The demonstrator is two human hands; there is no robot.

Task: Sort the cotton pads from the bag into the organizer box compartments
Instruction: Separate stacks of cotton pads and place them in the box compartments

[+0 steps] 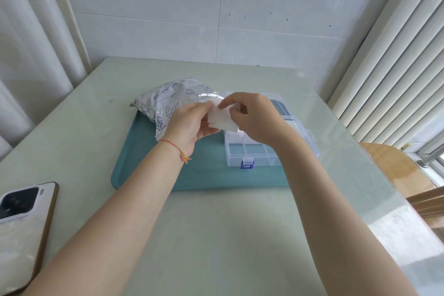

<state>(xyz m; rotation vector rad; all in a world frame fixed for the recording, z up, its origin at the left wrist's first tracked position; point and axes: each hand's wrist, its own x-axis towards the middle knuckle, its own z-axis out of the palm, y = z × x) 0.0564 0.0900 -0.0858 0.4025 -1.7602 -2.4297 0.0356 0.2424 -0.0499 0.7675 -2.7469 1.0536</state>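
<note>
A small stack of white pads (222,119) is held between both hands, above the tray, between bag and box. The left hand (189,125) grasps the stack from the left, thumb on top, fingers curled beneath. The right hand (249,118) pinches the stack's upper edge with thumb and fingertips. A red-orange string bracelet (179,150) is seen on the left wrist.

The bag (173,101), silvery with blue shell prints, lies on the tray's far left corner, its far part overhanging onto the table. The box (264,149), clear plastic with a blue latch (247,163) at its near side, sits on the tray's right half, lid open toward the far edge. White pads are seen in one compartment, just beneath the right hand; the near row of compartments shows clear.

The tray (204,175), teal, rests at the table's middle. A phone (21,223) lies face down at the table's (228,235) near left edge, well apart from the tray.
</note>
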